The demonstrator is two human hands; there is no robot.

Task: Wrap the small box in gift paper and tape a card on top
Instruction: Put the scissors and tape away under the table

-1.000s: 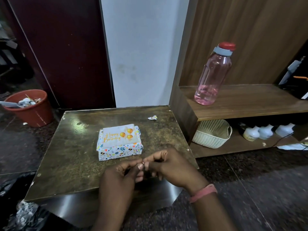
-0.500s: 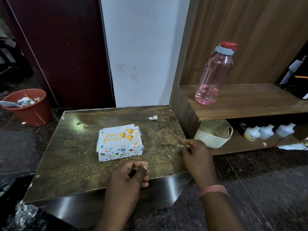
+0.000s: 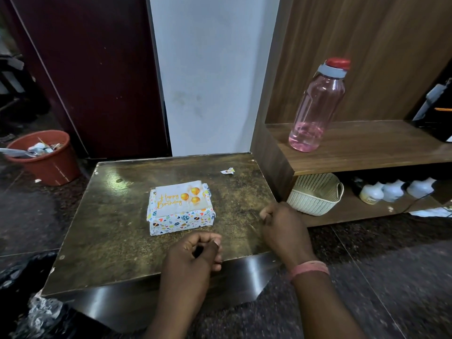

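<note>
The small box point(image 3: 181, 219), wrapped in white paper with coloured prints, lies in the middle of the low table point(image 3: 112, 223). A "Happy Birthday" card point(image 3: 181, 198) with gold balloons lies flat on its top. My left hand point(image 3: 195, 252) rests at the table's front edge, just in front of the box, fingers curled in against the thumb with nothing visible in them. My right hand point(image 3: 281, 223) sits on the table right of the box near the right edge, fingers closed in a pinch. I cannot see anything between them.
A scrap of gift paper point(image 3: 227, 171) lies at the table's back right. To the right, a wooden shelf point(image 3: 367, 152) carries a pink water bottle point(image 3: 318, 106), with a cream basket point(image 3: 315, 194) and white bottles point(image 3: 393, 190) beneath. A red-brown bin point(image 3: 46, 157) stands on the floor at left.
A second ago both hands were pinched together in front of the box. My right hand then moved right to the table's edge, and my left hand stayed near the front edge.
</note>
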